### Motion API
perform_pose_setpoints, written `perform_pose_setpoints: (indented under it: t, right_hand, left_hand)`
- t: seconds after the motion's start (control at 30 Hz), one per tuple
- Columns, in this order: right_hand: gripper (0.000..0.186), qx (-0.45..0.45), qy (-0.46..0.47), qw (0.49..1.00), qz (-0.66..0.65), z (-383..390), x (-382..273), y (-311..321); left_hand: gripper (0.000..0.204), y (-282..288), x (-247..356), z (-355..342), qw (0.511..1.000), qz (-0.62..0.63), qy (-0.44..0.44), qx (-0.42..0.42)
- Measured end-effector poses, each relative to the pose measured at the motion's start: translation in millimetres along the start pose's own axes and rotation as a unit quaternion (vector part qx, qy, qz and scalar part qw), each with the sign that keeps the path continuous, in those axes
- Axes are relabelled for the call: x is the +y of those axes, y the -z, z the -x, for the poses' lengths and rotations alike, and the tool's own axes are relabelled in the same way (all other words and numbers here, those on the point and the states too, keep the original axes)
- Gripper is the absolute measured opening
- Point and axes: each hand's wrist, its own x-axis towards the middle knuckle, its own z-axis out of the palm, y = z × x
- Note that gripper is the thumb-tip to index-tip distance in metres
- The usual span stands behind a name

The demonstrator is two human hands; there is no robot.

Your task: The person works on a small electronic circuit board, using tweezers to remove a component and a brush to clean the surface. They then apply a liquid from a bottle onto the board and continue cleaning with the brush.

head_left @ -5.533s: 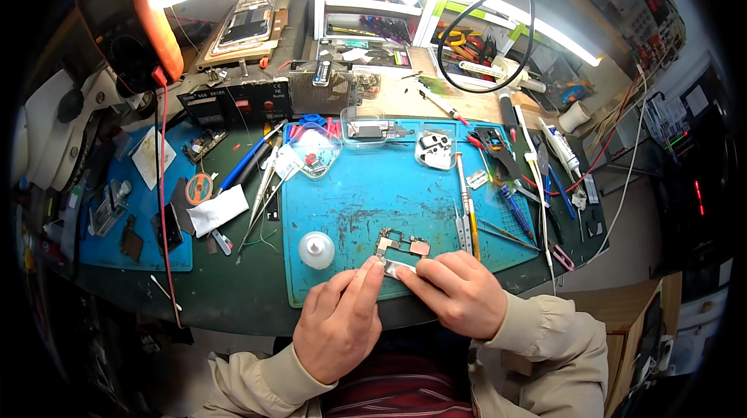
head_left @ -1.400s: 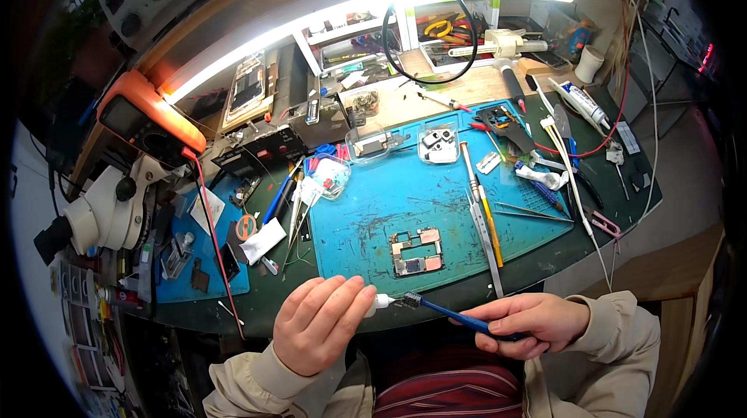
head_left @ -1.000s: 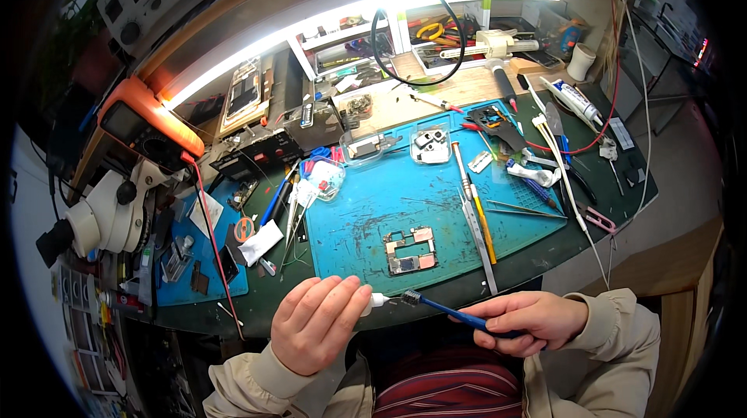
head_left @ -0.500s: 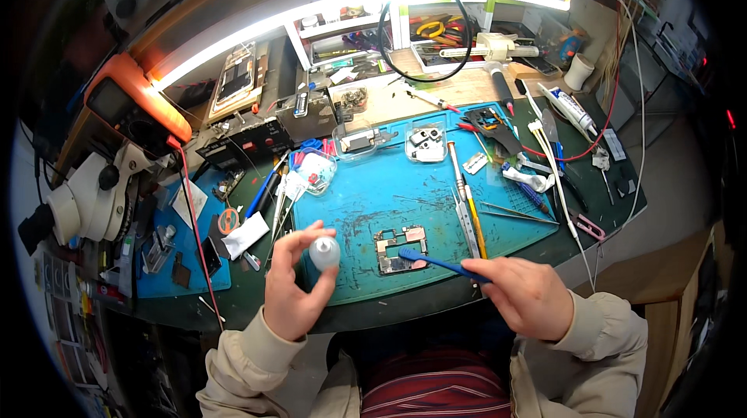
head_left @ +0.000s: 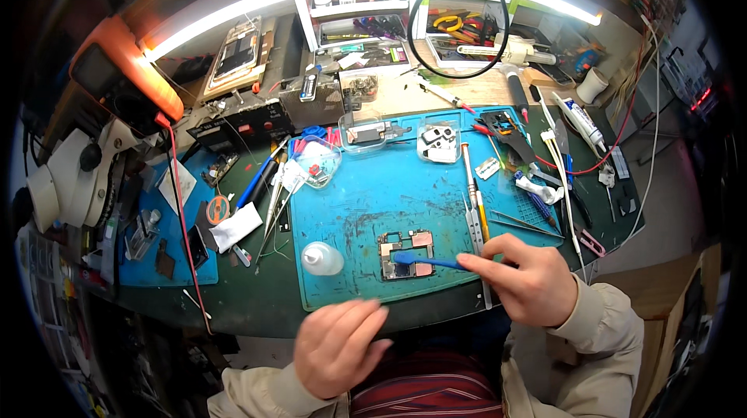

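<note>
My right hand (head_left: 532,281) pinches the handle of a blue toothbrush (head_left: 437,261). The brush head lies over a phone circuit board (head_left: 421,240) with silver and copper-coloured shields, on the blue work mat (head_left: 350,223). Whether the bristles touch the board is hard to tell. My left hand (head_left: 339,348) is empty, fingers stretched out and thumb apart, low in front of the bench edge. A small translucent squeeze bottle (head_left: 323,260) stands on the mat, left of the board and beyond my left hand.
Tweezers (head_left: 473,231) and a yellow-handled tool (head_left: 482,216) lie right of the board. Clear boxes of small parts (head_left: 439,142) line the mat's far side. An orange multimeter (head_left: 128,68) and a microscope (head_left: 74,177) stand at the left; a red cable (head_left: 180,208) crosses there.
My left hand has let go of the bottle, which now stands on the mat, and drawn back toward me. The toothbrush stays over the board. The head view has shifted slightly.
</note>
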Motion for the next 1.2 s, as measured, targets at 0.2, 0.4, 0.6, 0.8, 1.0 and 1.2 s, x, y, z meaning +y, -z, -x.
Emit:
perform_pose_setpoints:
  t: [0.2,0.4,0.6,0.8,1.0,1.2]
  right_hand:
    - [0.052,-0.026,0.004,0.999,-0.025,-1,4,23]
    - [0.057,-0.069,0.034,0.996,-0.034,-8,2,25]
    - [0.053,-0.052,0.058,0.991,0.108,-10,-7,24]
    - [0.049,-0.028,0.077,0.982,0.170,-10,-23,26]
    - [0.048,-0.010,0.067,0.977,0.202,-13,-34,34]
    - [0.047,-0.052,0.054,0.971,0.228,-9,-41,44]
  left_hand:
    - [0.062,-26,1,-19,0.992,-0.116,0.023,-0.043]
    - [0.059,-27,0,-18,0.991,-0.128,0.018,-0.038]
    - [0.058,-28,-2,-18,0.990,-0.135,0.010,-0.034]
    - [0.058,-28,-3,-19,0.989,-0.143,0.003,-0.032]
    - [0.057,-30,-4,-17,0.989,-0.145,0.002,-0.028]
    - [0.057,-29,-4,-16,0.987,-0.155,0.004,-0.032]
